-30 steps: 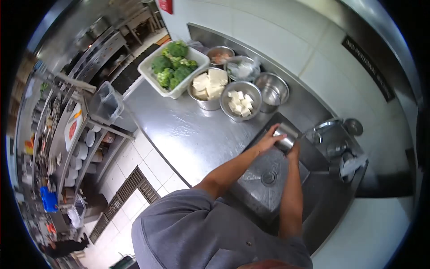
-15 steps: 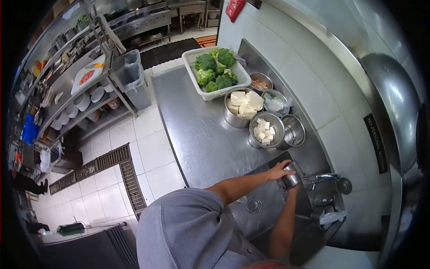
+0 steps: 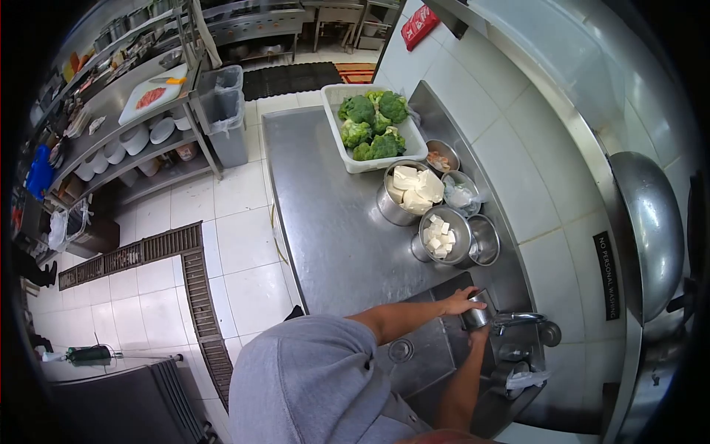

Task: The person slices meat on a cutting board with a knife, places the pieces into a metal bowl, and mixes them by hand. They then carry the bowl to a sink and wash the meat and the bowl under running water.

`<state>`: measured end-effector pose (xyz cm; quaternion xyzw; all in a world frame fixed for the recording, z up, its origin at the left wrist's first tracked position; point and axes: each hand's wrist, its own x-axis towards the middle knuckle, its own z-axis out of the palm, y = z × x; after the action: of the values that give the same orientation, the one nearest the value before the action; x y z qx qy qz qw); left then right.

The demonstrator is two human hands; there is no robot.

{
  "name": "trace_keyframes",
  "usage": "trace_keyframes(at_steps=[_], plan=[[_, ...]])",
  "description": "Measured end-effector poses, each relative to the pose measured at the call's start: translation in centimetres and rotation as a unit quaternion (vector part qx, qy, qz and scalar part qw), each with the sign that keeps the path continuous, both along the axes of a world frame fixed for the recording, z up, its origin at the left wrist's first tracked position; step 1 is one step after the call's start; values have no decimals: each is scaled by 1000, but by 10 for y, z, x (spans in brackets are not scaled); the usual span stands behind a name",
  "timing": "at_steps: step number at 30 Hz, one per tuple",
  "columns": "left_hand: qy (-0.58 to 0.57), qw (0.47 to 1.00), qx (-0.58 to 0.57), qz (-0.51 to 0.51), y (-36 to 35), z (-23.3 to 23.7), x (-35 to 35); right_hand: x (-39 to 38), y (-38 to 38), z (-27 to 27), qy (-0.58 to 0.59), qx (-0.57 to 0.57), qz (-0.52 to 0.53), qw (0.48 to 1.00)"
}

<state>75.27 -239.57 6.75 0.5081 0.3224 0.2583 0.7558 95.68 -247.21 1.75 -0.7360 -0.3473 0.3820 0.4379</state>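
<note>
Over the sink (image 3: 425, 366), my left hand (image 3: 462, 302) is closed on the upper side of a small metal container (image 3: 478, 314). My right hand (image 3: 479, 337) grips the same container from below. The faucet (image 3: 518, 318) is just to its right. Up the counter stand a metal bowl of small white cubes (image 3: 439, 237), a pot of larger white blocks (image 3: 414, 188), an empty metal pot (image 3: 484, 240), a pot with a plastic bag (image 3: 461, 195) and a small pot of pinkish pieces (image 3: 442, 157). Broccoli (image 3: 373, 122) fills a white basket (image 3: 333, 144).
The steel counter (image 3: 325, 237) has a raised back edge along the tiled wall. A large wok (image 3: 651, 237) hangs at the right. Beyond the aisle are a shelf unit with a cutting board (image 3: 151, 96) and a grey bin (image 3: 225, 126). A person's shoe (image 3: 50, 274) shows far left.
The view has shifted, so the counter items appear slightly displaced in the frame. Both hands stay on the metal container, which is slightly more tilted beside the faucet.
</note>
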Motion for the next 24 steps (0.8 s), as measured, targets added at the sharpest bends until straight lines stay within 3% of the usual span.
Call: trace_keyframes(at_steps=[2, 4, 5, 6, 8, 9, 11, 12, 13, 14, 16, 18, 20, 21, 23, 24], plan=[[13, 1000, 12, 2, 1, -3, -2, -6, 0, 1, 32, 14, -7, 999], [-28, 998, -45, 14, 3, -6, -3, 18, 11, -25, -76, 26, 9, 997], [-21, 999, -45, 9, 2, -4, -6, 54, 15, -74, -253, 147, 79, 953], [-18, 997, -67, 24, 0, 1, -8, 52, 14, -71, -249, 145, 72, 955], [-10, 995, -82, 52, 2, -6, -4, 42, 18, -48, -221, -148, 18, 964], [-5, 995, -86, 51, -2, -4, -5, 36, 10, -44, -214, -154, 11, 964], [5, 995, -90, 52, -2, -3, -8, 13, 5, -41, -9, 12, -82, 997], [-7, 996, -82, 45, -3, -5, -7, -4, 5, -32, 94, 96, -127, 983], [-20, 996, -74, 39, -3, -8, -4, -35, -3, 18, 113, -8, -68, 991], [-14, 996, -74, 40, -6, -13, 1, -25, -5, -2, 118, -9, -68, 991], [-41, 988, -146, 15, -5, -24, 11, 15, 1, -68, 104, 125, -23, 986], [-49, 979, -196, 18, -8, -28, 14, 15, 11, -73, 152, 81, -63, 983], [-65, 975, -212, 6, -4, -32, 10, 1, 0, -42, -66, 17, -16, 998], [-59, 978, -202, 1, -5, -29, 6, -5, 0, -43, -62, 18, -10, 998], [-47, 981, -188, 2, -5, -30, 4, -15, -3, -44, 82, 109, -75, 988], [-45, 981, -189, 5, -1, -38, 5, -15, 0, -43, 85, 108, -72, 988]])
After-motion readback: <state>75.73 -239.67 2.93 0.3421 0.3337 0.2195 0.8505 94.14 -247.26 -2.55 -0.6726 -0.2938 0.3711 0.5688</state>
